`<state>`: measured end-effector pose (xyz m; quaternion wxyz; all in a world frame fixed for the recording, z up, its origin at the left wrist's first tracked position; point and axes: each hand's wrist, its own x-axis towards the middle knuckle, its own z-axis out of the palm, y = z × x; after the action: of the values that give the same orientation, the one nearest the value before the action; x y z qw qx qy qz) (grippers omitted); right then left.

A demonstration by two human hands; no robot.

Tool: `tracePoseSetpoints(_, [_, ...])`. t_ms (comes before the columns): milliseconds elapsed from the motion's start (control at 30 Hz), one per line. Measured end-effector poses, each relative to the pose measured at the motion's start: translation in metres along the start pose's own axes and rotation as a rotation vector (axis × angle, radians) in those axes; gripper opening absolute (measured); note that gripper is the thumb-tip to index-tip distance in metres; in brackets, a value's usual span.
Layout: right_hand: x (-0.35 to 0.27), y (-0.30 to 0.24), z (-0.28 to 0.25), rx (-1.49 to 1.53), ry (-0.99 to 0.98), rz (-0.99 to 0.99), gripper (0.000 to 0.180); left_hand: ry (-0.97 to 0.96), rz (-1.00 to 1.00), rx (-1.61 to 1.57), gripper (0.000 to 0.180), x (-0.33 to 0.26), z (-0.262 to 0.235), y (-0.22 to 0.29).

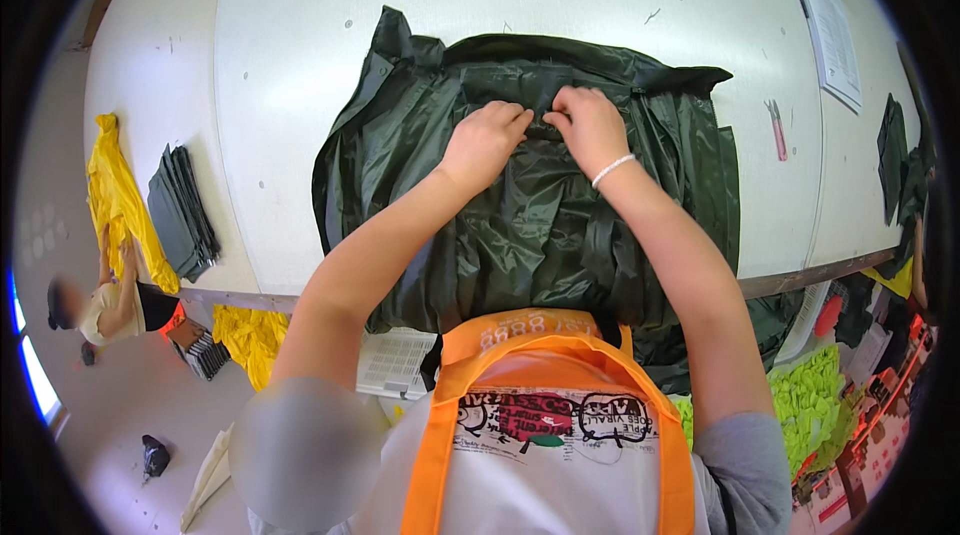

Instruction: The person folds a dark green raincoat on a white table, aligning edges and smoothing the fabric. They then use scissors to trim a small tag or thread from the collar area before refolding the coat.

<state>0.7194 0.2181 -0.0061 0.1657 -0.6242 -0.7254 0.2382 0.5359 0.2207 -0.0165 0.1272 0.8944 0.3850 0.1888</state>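
Note:
A dark green, shiny garment point(420, 235) lies spread over the white table's near edge, its lower part hanging toward my orange apron. Near its upper middle, my left hand point(486, 145) is closed, thumb and fingertips pinching the fabric. Just to the right, my right hand point(588, 130) also pinches the garment, fingers curled, a pale bracelet at the wrist. The two sets of fingertips nearly meet at a horizontal fold or seam. What exactly lies between the fingers is hidden.
Pink-handled thread snips point(777, 130) lie right of the garment, with papers point(832, 40) beyond. A folded dark stack point(184, 210) and a yellow garment point(118, 195) lie at the left, where another person point(110, 305) stands. Bright lime fabric point(808, 400) is heaped below the table at right.

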Motion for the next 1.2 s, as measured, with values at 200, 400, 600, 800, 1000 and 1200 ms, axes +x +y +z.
tracePoseSetpoints(200, [-0.010, 0.001, 0.009, -0.092, 0.207, -0.230, 0.013, -0.251, -0.472, -0.579, 0.026, 0.026, -0.007, -0.040])
tracePoseSetpoints(400, [0.032, 0.018, 0.005, 0.023, 0.085, -0.039, 0.014, 0.123, -0.090, -0.104, 0.021, 0.030, -0.002, -0.017])
tracePoseSetpoints(600, [0.007, 0.001, 0.004, -0.179, 0.192, -0.173, 0.029, -0.126, -0.435, -0.305, 0.019, 0.052, -0.013, -0.030])
tracePoseSetpoints(800, [-0.004, 0.012, 0.015, -0.245, 0.221, -0.236, 0.035, 0.004, 0.041, 0.095, 0.027, 0.086, 0.009, -0.051])
tracePoseSetpoints(1000, [-0.004, 0.014, 0.012, -0.281, 0.213, -0.242, 0.034, 0.040, 0.171, 0.297, 0.017, 0.117, 0.022, -0.045])
tracePoseSetpoints(1200, [-0.001, 0.012, 0.013, -0.248, 0.237, -0.271, 0.034, 0.090, 0.249, 0.272, 0.012, 0.130, 0.032, -0.039])
